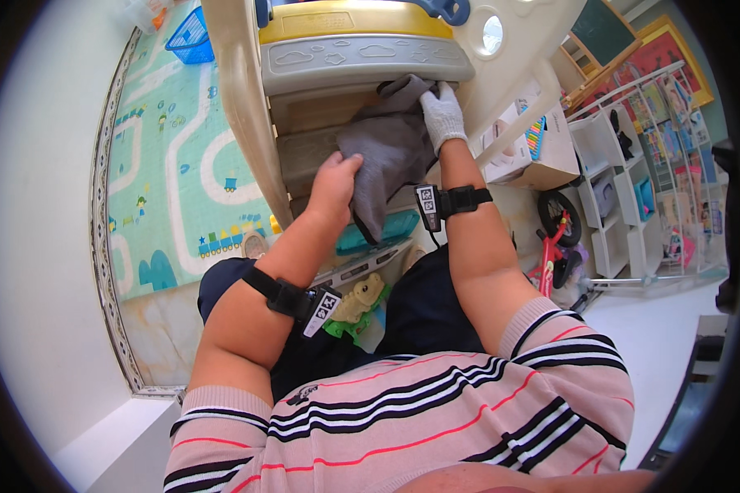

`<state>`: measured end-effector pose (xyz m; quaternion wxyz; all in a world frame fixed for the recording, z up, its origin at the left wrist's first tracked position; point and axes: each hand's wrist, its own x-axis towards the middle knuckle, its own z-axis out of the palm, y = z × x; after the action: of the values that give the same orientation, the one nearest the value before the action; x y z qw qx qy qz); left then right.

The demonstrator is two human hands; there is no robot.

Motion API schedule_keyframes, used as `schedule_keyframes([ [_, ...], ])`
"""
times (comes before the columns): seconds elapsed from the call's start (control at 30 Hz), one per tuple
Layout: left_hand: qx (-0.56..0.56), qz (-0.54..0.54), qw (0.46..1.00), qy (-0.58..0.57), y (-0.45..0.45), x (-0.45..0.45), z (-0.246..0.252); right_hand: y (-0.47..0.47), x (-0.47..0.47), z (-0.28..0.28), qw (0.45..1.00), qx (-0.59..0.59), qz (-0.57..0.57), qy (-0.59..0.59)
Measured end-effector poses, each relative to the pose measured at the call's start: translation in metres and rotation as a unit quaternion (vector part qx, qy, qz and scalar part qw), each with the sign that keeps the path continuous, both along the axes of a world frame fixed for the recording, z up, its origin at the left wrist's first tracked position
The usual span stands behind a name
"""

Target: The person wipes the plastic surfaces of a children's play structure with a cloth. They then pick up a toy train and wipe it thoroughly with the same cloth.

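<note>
A crumpled grey cloth [385,145] with dark edging hangs over the steps of a plastic children's climbing frame [367,65]. My bare left hand [338,179] pinches the cloth's left edge between thumb and fingers. On the other side, my right hand [444,114], in a white knitted glove, grips the cloth's upper right part. Its fingertips reach the underside of the grey step and are partly hidden there. Lower down, a translucent teal plastic piece [379,233] lies behind the cloth's hanging corner. A green and beige toy dinosaur [361,299] is between my knees.
The frame's beige side rail [242,92] rises left of my hands, a side panel [499,61] at the right. A patterned play mat [160,185] and blue basket [191,40] lie left. Right are cardboard boxes [539,148], a red balance bike [552,252] and white shelving [616,185].
</note>
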<state>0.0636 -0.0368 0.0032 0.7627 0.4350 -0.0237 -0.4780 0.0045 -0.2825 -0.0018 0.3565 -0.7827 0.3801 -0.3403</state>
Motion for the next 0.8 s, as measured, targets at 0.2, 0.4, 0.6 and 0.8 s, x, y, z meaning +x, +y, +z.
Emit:
schedule_keyframes([
  [0.2,0.032,0.127,0.991,0.002,0.002,0.031,-0.010,0.025,-0.011,0.018,0.981,-0.096,0.164,0.049],
  [0.4,-0.012,0.079,0.997,-0.020,0.018,0.044,0.003,0.034,-0.017,0.025,0.993,-0.044,0.109,0.019],
  [0.6,0.018,-0.096,0.992,-0.077,0.010,0.011,0.019,0.023,-0.061,0.057,0.969,-0.230,-0.083,-0.038],
  [0.8,0.042,-0.137,0.987,-0.068,-0.006,-0.013,0.006,0.008,-0.095,0.051,0.981,-0.088,-0.144,0.092],
])
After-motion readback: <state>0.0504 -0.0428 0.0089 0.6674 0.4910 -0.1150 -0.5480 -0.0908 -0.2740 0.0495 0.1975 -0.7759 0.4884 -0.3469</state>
